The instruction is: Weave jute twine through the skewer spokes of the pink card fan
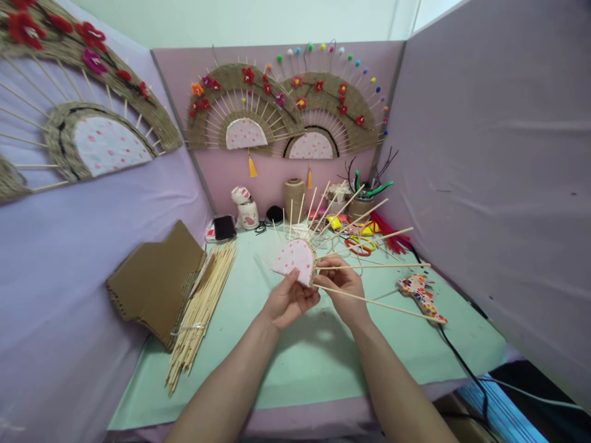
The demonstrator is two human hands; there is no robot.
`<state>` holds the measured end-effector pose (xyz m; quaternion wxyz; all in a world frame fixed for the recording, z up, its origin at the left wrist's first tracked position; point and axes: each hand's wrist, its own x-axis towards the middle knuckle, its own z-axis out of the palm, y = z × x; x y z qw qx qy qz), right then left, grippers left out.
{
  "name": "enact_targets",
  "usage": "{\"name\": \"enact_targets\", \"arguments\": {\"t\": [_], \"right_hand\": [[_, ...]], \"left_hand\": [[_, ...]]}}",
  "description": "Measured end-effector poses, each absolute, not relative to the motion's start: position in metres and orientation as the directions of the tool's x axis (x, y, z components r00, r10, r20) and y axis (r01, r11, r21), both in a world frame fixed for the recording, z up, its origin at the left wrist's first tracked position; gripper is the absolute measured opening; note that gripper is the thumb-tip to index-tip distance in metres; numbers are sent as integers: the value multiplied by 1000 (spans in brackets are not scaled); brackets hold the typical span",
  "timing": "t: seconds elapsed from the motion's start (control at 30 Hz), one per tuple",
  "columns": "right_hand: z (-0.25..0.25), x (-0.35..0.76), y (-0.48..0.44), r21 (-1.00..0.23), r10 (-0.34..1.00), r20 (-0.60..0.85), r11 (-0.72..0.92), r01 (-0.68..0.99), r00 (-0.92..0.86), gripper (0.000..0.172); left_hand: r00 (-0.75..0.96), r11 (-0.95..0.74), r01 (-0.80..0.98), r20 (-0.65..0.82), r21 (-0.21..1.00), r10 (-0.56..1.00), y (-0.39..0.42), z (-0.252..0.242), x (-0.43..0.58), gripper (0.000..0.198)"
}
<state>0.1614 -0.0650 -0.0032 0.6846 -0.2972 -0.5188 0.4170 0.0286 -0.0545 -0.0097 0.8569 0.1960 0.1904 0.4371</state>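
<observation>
A half-round piece covered in pink dotted fabric [292, 257] is held above the table, with several thin wooden sticks [392, 236] fanning out from its curved edge. My left hand [289, 301] grips its lower part, thumb on the fabric face and fingers behind. At the twine-wrapped curved rim, my right hand [342, 286] is closed, its fingers pinched near the base of the lowest sticks. Whether it pinches twine or a stick is too small to make out.
On the left lie a bundle of sticks [198, 320] and brown cardboard [154, 283]. A flowered glue gun [421, 296] with a black cord rests at right. Behind stand a twine spool [294, 198], scissors [360, 246] and a bottle [248, 212]. Finished fans [247, 101] hang on the back wall.
</observation>
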Motion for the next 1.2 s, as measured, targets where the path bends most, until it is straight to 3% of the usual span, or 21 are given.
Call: {"name": "enact_targets", "arguments": {"t": [0.3, 0.6, 0.77, 1.0, 1.2], "right_hand": [[-2, 160, -67, -835, 883, 464, 460, -303, 64, 20], [-4, 161, -65, -861, 912, 408, 399, -316, 40, 26], [-5, 163, -66, -821, 899, 435, 421, -386, 54, 20], [-7, 162, -64, -834, 849, 514, 528, -162, 122, 15], [-9, 169, -63, -799, 813, 554, 580, -160, 179, 12]], "left_hand": [[549, 544, -715, -129, 440, 826, -53, -9, 26, 23], [563, 549, -705, -116, 450, 818, -52, -9, 26, 22], [578, 556, -686, -113, 469, 808, -53, -12, 28, 23], [562, 545, -681, -128, 489, 817, -52, -19, 28, 17], [572, 546, -664, -124, 510, 811, -52, -14, 24, 21]]}}
